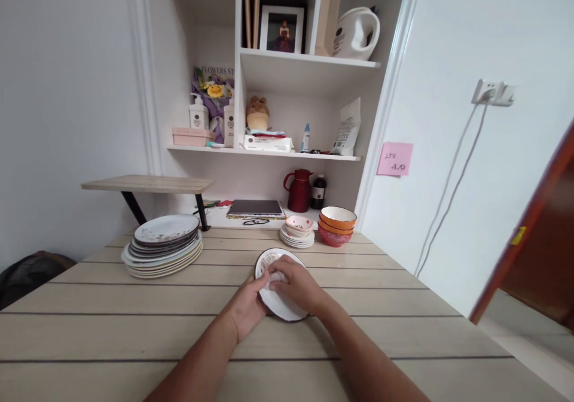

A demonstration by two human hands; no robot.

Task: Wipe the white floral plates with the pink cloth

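A white plate (286, 307) with a dark rim and a floral print is tilted toward me above the middle of the table. My left hand (249, 307) grips its left edge, the thumb over the rim and the other fingers hidden beneath. Pressed against the plate's face, my right hand (293, 282) is closed around a crumpled white wipe (278, 277), mostly covered by the fingers.
Stacked plates (168, 228) stand at the left, by a small raised shelf (147, 182). Behind the plate are small dishes (297, 237) and stacked bowls (337, 225). Further back sit glasses (255, 222), a laptop (255, 207), a red jug (299, 191) and a dark bottle (318, 191).
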